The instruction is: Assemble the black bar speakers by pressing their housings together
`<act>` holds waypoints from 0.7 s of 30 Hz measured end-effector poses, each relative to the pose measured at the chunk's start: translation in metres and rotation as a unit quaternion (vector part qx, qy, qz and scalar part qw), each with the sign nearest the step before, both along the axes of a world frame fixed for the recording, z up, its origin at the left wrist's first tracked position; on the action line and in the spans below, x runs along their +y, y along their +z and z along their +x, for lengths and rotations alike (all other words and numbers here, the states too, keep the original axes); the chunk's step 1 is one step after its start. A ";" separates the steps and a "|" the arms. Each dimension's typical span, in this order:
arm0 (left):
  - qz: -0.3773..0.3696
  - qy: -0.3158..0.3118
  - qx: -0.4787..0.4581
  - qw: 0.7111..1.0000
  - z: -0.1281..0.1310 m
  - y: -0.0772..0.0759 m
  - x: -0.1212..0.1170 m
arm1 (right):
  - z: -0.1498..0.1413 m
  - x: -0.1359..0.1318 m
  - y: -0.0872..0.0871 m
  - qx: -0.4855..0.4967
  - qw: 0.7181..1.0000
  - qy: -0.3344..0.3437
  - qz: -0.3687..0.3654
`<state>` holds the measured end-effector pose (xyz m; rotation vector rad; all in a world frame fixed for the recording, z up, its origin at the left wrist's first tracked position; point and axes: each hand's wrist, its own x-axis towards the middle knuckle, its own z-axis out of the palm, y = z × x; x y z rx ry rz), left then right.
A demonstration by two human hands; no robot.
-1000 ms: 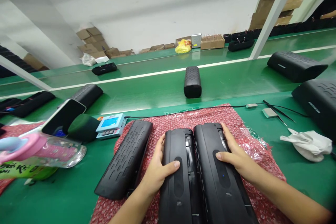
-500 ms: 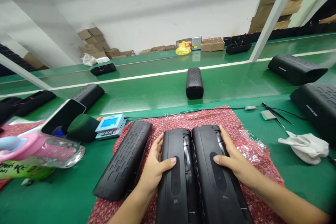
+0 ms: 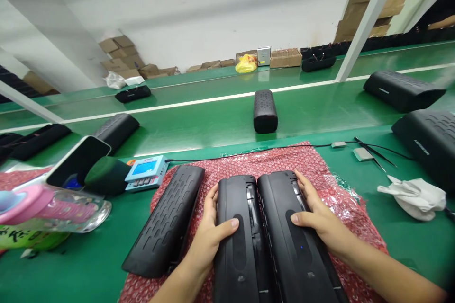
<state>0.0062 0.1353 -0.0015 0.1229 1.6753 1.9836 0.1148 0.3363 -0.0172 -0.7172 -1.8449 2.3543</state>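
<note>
Two black speaker housings lie side by side on red bubble wrap. My left hand grips the left speaker housing, its thumb on the dark oval button panel and its fingers round the outer side. Around the right speaker housing my right hand is closed the same way, thumb at the edge of its panel. A small blue light glows on that right housing. Left of my left hand rests a black patterned cover, apart from the hand.
A light-blue tester with a cable, a phone and a pink-topped bottle stand at left. Tweezers and a white cloth lie at right. A black speaker stands on the green belt ahead.
Both hands keep their hold on the two housings. The view has shifted slightly, and the things at left appear a little further left.
</note>
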 end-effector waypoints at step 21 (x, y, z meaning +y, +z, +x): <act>0.022 0.035 -0.058 0.997 -0.005 -0.004 -0.001 | -0.001 0.005 0.006 -0.014 0.996 -0.002 -0.092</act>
